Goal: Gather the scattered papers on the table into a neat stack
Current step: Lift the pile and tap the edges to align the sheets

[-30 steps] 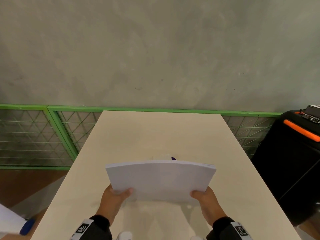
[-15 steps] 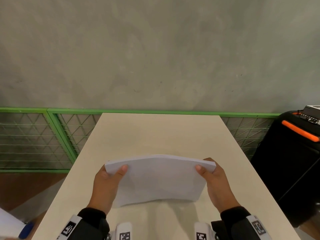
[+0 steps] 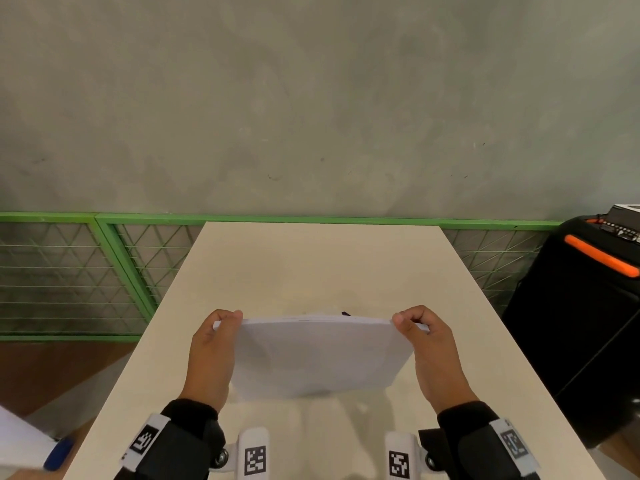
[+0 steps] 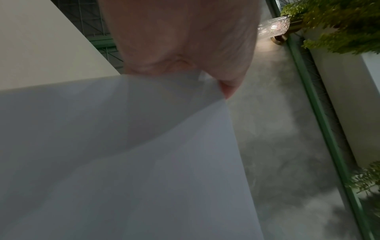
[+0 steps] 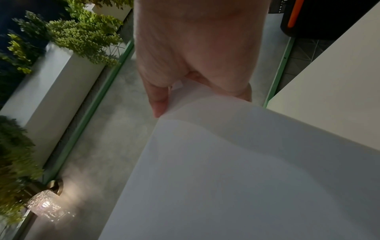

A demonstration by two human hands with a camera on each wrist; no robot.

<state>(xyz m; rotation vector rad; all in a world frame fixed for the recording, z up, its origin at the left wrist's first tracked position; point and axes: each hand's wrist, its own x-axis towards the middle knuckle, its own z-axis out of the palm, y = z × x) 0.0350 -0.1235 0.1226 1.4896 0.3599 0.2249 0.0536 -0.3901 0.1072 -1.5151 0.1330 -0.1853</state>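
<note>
A stack of white papers (image 3: 320,358) stands tilted on its near edge over the beige table (image 3: 322,265), its top edge bowed upward. My left hand (image 3: 211,355) pinches the stack's upper left corner, thumb on the near face. My right hand (image 3: 433,355) pinches the upper right corner the same way. In the left wrist view the papers (image 4: 123,154) fill the lower frame under my left hand (image 4: 185,48). In the right wrist view the papers (image 5: 236,170) hang below my right hand (image 5: 195,52). A small dark tip (image 3: 345,313) shows just behind the stack's top edge.
A green mesh fence (image 3: 79,271) runs behind the table against a grey wall. A black case with an orange handle (image 3: 588,306) stands to the right. A white sheet and a blue object (image 3: 57,453) lie at the lower left, off the table.
Both hands slid from the stack's lower corners up to its top corners. The stack tipped more upright and came down toward the table.
</note>
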